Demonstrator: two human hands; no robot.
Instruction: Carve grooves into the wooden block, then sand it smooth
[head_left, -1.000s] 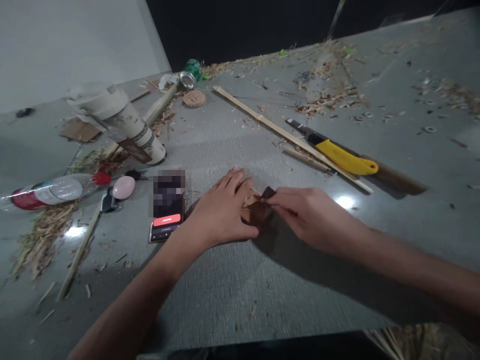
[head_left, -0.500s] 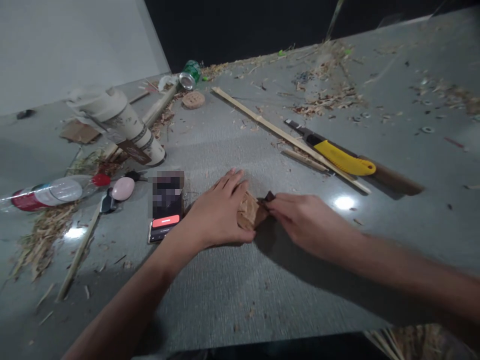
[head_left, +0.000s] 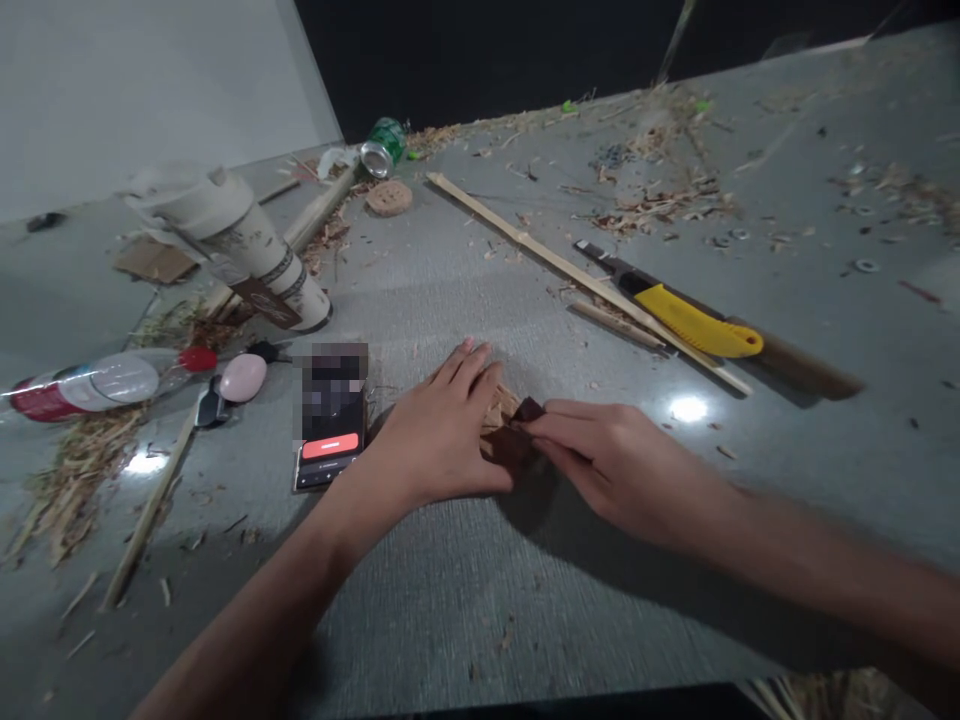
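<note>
My left hand (head_left: 439, 430) lies over a small light-brown block (head_left: 496, 412), its thumb and fingers curved around the sides and pressing it to the grey table (head_left: 420, 620). The block looks like wood; most of it is covered by the hand and in shadow. At the block's right side, my right hand (head_left: 600, 445) is closed in a pinch on a small dark brown piece (head_left: 529, 410), perhaps folded sandpaper. That piece touches or overhangs the block's right edge; exact contact cannot be made out.
A phone (head_left: 330, 420) lies left of my left hand. Farther left are a plastic bottle (head_left: 112, 385), a pink egg-shaped thing (head_left: 243, 378) and a tilted-looking cup (head_left: 247, 240). A yellow-handled saw (head_left: 697, 320) and a bamboo strip (head_left: 517, 236) lie right. A green can (head_left: 382, 148) stands behind.
My right hand has moved slightly left and down in view, bringing the dark piece farther over the block. My left hand keeps its hold. The whole view has shifted a little.
</note>
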